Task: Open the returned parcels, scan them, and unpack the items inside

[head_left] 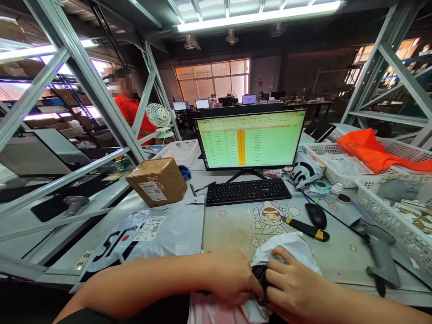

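Note:
Both my hands meet at the desk's near edge over a white plastic mailer bag (290,246) with something black (260,275) showing at its opening. My left hand (232,279) is closed on the black item and the bag's edge. My right hand (293,283) grips the bag from the right, fingers curled over it. A pink patch shows under the bag near the bottom edge. Just beyond lie a black and yellow box cutter (305,228) and a black mouse (316,215) on the cartoon desk mat (236,225).
A keyboard (248,191) and monitor (251,139) stand ahead. A cardboard box (157,181) and grey mailers (168,229) lie left. A barcode scanner (380,247) and white baskets (388,211) with orange cloth sit right. A person in red (133,112) stands behind the left rack.

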`<state>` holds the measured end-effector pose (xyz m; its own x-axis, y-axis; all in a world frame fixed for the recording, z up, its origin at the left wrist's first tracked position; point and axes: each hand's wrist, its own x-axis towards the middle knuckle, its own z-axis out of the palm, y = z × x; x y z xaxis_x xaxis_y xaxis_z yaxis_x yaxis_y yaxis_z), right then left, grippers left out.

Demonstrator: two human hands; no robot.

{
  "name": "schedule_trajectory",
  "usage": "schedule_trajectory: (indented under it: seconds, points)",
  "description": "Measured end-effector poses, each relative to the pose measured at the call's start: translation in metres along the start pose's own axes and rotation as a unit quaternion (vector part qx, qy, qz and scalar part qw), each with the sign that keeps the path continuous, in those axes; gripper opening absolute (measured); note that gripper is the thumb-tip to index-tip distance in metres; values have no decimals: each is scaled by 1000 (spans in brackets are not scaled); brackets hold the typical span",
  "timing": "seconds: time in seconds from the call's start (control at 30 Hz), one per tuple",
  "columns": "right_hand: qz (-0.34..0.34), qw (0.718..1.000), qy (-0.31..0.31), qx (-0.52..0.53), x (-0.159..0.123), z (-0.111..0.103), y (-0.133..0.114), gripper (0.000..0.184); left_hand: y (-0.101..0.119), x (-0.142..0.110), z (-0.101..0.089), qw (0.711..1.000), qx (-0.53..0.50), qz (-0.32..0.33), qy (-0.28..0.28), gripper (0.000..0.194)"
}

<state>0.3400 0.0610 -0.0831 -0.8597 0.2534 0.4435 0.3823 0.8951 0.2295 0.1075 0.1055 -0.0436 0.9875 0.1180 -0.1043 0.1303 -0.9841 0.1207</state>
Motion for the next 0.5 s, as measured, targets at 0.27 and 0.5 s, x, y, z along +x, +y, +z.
schedule_trajectory:
  seconds: [0.27,0.5]
  points:
    - [-22,999,17,23,4,-3,-6,23,11,-9,22,999,-29,-6,21,15]
    - [-12,999,22,23,7,1,0,17,12,-6,22,997,69,-19,35,26]
